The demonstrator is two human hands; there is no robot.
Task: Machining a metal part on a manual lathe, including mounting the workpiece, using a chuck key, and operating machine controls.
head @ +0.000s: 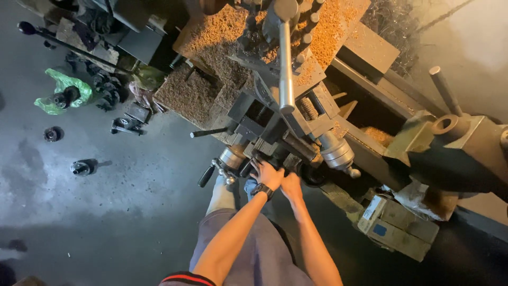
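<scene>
I stand at a metal lathe (296,114) and look down on its carriage. My left hand (266,173), with a dark watch on the wrist, rests on the dark front of the carriage apron beside a handwheel (231,157). My right hand (291,185) lies close beside it, fingers curled against the same apron front; what they grip is hidden. A long steel lever (286,66) runs up from the carriage. A round steel dial with a small knob (337,151) sits just right of my hands.
Orange-brown chips (328,37) cover the lathe's upper surfaces. The tailstock (455,143) with a lever stands to the right. Cardboard boxes (397,225) sit on the floor below it. Metal parts, a green bag (63,87) and a long bar lie on the grey floor at left.
</scene>
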